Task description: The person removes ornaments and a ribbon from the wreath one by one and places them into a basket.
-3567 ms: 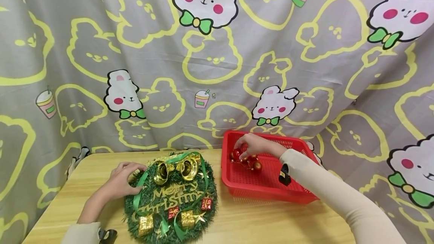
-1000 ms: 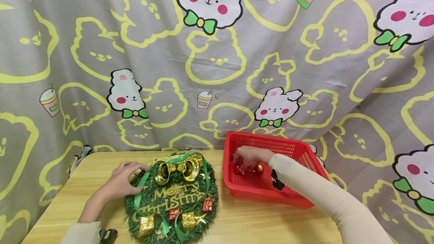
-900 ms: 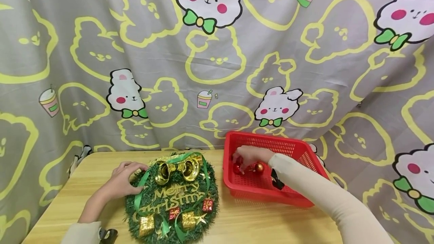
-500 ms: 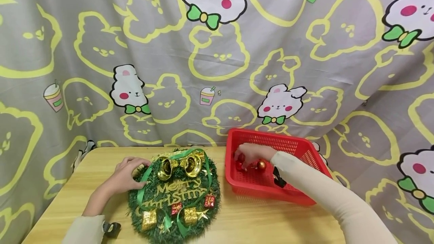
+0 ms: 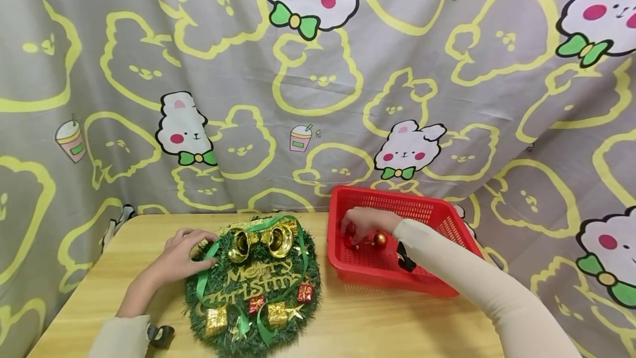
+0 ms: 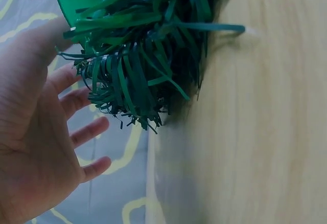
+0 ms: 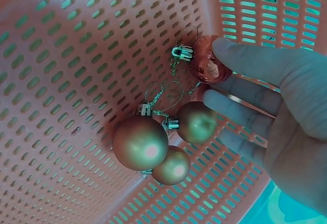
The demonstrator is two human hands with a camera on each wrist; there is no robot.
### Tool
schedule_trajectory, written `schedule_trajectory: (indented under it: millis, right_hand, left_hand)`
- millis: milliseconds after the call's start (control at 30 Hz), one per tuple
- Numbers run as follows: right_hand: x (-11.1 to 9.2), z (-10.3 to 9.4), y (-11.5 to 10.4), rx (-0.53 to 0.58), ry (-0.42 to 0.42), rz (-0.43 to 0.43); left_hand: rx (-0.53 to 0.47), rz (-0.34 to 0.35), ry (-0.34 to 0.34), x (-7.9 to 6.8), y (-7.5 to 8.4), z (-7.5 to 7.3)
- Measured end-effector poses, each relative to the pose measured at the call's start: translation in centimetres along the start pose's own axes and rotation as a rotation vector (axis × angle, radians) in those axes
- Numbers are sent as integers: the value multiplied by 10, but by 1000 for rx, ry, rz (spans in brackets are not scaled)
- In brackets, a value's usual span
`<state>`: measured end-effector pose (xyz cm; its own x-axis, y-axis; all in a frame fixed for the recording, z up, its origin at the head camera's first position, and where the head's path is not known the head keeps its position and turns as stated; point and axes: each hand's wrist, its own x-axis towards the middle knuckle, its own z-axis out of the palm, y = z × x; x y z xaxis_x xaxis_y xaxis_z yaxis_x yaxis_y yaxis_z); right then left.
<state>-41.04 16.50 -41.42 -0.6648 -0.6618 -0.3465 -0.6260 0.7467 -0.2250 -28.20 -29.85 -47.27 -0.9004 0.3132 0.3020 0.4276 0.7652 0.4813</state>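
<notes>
A green tinsel Christmas wreath (image 5: pixel 258 286) lies on the table, with gold bells (image 5: pixel 280 240), a green ribbon, small gift boxes and gold "Merry Christmas" lettering. My left hand (image 5: pixel 181 256) rests at its left edge, thumb over the top side; the left wrist view shows its fingers spread loosely beside the tinsel (image 6: pixel 138 81). Inside the red basket (image 5: pixel 397 283), my right hand (image 5: pixel 365 222) pinches a shiny red Christmas ball (image 7: pixel 209 60) between thumb and fingers. Below it are three matte gold-toned balls (image 7: pixel 140 142) with silver caps and thin hanging strings.
The perforated basket stands at the back right of the wooden table (image 5: pixel 377 330), close to the patterned curtain (image 5: pixel 318 175). The wreath lies to its left, with a narrow strip of table between them.
Compared with 3.6 seconds ago, my right hand sits lower in the basket's left end and covers more of the balls. My left hand keeps its place at the wreath; the head view has shifted slightly.
</notes>
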Motion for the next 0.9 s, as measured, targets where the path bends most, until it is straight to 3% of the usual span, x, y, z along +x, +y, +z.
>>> schedule_trajectory:
  millis: [333, 567, 900]
  right_hand:
    - [1, 1, 2, -6, 2, -7]
    - [-2, -3, -1, -3, 3, -19]
    - [-9, -17, -11, 20, 14, 36]
  left_hand:
    - [-9, -70, -50, 2, 2, -1]
    - [-7, -57, -45, 4, 2, -1]
    - [-6, -42, -36, 2, 1, 1]
